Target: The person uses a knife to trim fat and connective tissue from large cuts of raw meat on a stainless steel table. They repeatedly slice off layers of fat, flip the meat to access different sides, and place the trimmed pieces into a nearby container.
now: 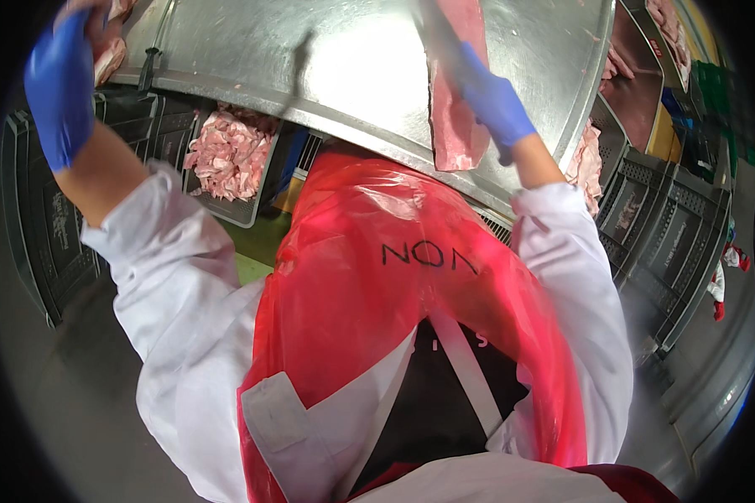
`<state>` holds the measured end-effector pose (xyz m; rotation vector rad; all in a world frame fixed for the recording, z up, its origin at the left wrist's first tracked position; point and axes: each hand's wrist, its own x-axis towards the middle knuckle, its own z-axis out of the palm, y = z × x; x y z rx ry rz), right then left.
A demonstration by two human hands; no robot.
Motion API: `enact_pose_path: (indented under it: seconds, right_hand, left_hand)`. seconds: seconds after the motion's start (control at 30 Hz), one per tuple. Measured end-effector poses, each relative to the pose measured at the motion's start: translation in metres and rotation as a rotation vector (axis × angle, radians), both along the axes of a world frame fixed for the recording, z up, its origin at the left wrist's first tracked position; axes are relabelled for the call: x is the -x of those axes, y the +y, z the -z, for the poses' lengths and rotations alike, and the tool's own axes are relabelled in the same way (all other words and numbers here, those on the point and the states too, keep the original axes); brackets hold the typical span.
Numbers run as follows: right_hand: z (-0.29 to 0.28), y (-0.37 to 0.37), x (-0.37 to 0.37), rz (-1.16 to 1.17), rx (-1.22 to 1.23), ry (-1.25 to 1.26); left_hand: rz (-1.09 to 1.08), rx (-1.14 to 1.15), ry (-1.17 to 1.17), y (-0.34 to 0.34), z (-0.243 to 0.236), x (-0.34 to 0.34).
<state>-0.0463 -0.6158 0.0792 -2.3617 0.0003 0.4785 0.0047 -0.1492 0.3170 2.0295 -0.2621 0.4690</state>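
My right hand (497, 102), in a blue glove, is closed around a knife. Its grey blade (441, 40) points away from me, blurred, over a long pink strip of meat (457, 138). That strip lies on the steel table (235, 67), its near end at the front edge. Far to the left, my left hand (59, 96), also gloved in blue, is raised at the table's corner. Its fingers close on a piece of pale pink meat (99, 15), partly cut off by the picture's top. More meat (109, 60) shows just beside that hand.
Below the table's left front stands a grey crate (247, 214) of pale trimmings (231, 155). Dark crates (46, 210) flank it. To the right are more crates (658, 226), some with meat (589, 168). A red plastic apron (352, 310) covers my front.
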Motion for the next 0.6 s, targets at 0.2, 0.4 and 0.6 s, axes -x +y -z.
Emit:
enact_pose_path:
  seconds: [0.2, 0.4, 0.6]
  right_hand:
    - [0.026, 0.025, 0.0, -0.194, 0.375, -0.214]
    - [-0.013, 0.005, 0.052, -0.382, 0.541, 0.05]
    - [-0.026, 0.041, 0.09, -0.255, 0.608, 0.143]
  left_hand:
    - [-0.249, -0.034, 0.469, 0.115, 0.114, 0.084]
    - [-0.408, -0.299, 0.766, 0.247, 0.312, 0.157]
    - [-0.288, -0.511, 0.338, 0.134, 0.325, 0.098]
